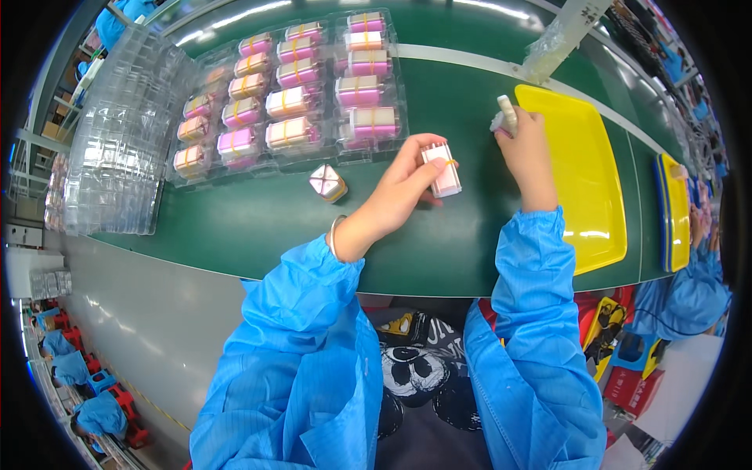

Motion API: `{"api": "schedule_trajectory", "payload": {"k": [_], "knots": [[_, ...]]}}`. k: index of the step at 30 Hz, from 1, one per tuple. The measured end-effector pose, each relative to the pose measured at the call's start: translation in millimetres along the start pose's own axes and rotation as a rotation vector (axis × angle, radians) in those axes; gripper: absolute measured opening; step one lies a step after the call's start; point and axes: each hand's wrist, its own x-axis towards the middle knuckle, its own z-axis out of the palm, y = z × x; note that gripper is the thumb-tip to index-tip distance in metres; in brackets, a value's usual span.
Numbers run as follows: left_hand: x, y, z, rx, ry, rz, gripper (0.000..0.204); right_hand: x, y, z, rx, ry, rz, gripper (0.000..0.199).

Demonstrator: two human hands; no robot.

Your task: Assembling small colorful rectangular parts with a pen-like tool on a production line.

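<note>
The left hand (pixel 407 174) grips a small pink-and-white block (pixel 442 168), fingers over its top and thumb beneath, holding it against the green desk (pixel 258 219). An orange band crosses the block near the fingertips; the hand hides the block's left side. The right hand (pixel 526 149) is clenched around a pale, roll-like thing (pixel 507 114) that sticks up out of the fist. What it is cannot be made out, as most of it is buried in the fist. The two hands are near each other but apart.

Just left of the left hand, a second small block (pixel 327 182) lies alone on the desk, tilted, with an orange band across it. Beyond both hands, clear plastic trays (pixel 313 153) hold rows of the same pink blocks (pixel 290 102), each banded in orange. Glare on the plastic blurs the tray edges. Farther left of the left hand stands a stack of empty clear trays (pixel 117 149), whose count is unreadable through the reflections.

Just right of the right hand lies a yellow tray (pixel 583 164), its bare inside showing. Another yellow tray (pixel 674 211) lies farther right, cut by the dark rim of the view. There a second person's blue sleeve (pixel 689 290) shows, the hand mostly hidden. Blue sleeves (pixel 313 313) cover both of the wearer's forearms.
</note>
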Motion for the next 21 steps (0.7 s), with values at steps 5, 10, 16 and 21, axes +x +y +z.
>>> {"api": "schedule_trajectory", "payload": {"k": [5,10,16,21], "knots": [[0,-3,4,0.208,0.120,0.023,0.040,-2,-9,-24,-0.033,-0.128,0.060,0.042],[2,-10,7,0.196,0.129,0.065,0.036,-12,5,-19,0.043,-0.079,-0.147,0.048],[1,-13,4,0.112,0.017,0.114,0.041,-9,-7,-22,0.430,0.071,0.099,0.047],[0,-10,6,-0.160,-0.079,0.182,0.039,-20,-26,-41,0.536,0.074,-0.069,0.039]]}}
